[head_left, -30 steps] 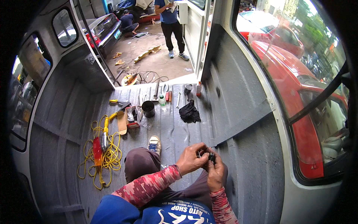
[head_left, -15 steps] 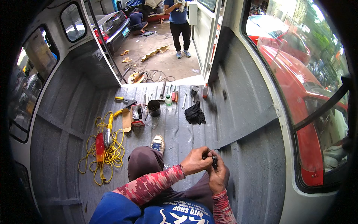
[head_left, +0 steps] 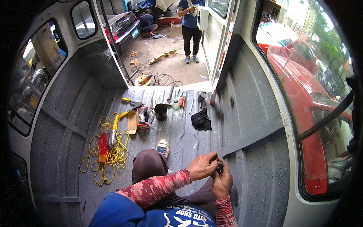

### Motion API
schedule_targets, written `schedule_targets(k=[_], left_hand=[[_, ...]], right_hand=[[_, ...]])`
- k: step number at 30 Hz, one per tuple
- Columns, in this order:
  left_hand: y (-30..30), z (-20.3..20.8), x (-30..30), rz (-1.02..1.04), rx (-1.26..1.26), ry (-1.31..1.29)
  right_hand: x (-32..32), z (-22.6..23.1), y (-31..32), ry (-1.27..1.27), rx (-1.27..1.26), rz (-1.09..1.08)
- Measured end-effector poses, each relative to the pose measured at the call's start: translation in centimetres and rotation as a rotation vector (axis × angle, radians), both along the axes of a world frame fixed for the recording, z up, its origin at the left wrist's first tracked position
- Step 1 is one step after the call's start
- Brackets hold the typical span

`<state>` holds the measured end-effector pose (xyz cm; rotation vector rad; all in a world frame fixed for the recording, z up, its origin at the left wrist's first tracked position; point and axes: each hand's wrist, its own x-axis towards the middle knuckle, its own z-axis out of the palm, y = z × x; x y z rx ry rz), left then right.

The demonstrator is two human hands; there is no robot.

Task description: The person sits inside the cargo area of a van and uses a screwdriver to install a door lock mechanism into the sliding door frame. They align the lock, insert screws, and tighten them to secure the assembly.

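- Dark part (head_left: 219, 168): gripped in the right hand (head_left: 222, 182).
- Left hand (head_left: 203, 166): curled close beside it; cannot tell whether gripping.
- Black cloth (head_left: 201, 120): on the floor (head_left: 147, 140), near a wrench (head_left: 191, 106).

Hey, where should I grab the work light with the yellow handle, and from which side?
Probably by the yellow handle, from above: it is slim, points away from you, and sits beyond the bulkier metal lamp head and most of the looped yellow cord.

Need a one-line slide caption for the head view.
Right hand holding a small dark part, left hand close beside it; cloth, can and corded lamp on the grey floor.
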<state>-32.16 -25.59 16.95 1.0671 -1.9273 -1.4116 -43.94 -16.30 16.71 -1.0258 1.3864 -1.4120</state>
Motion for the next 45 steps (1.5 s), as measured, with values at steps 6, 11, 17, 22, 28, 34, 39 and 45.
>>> schedule_targets(k=[6, 11, 17, 22, 28, 34, 39, 45], left_hand=[[0.0, -1.1, -0.1, 0.006, 0.049, 0.157], [-0.4, -1.3, 0.1, -0.039, 0.307, 0.233], [-0.1, -0.3, 0.0, 0.001, 0.117, 0.037], [0.0, -0.2, -0.1, 0.001, 0.118, -0.011], [0.0, -0.3, 0.0, 0.008, 0.029, -0.081], [0.3, 0.0, -0.1, 0.031, -0.062, -0.113], [0.3, -0.4, -0.3, 0.033, -0.044, -0.034], [-0.2, -1.2, -0.2, -0.015, 0.11, 0.168]], right_hand=[[0.1, -0.9, -0.2, -0.127, -0.028, -0.04], [0.2, -0.8, -0.1, -0.053, -0.041, -0.054], [0.4, -0.6, 0.0, -0.086, -0.034, -0.062], [0.3, -1.0, 0.1, 0.153, -0.037, -0.073], [0.4, -1.7, 0.0, -0.143, -0.051, -0.046], [0.5, -2.3, 0.0, -0.193, -0.024, -0.049], [0.2, -2.4, -0.1, -0.284, -0.008, -0.057], [0.1, -2.1, 0.0, -0.296, 0.003, -0.041]])
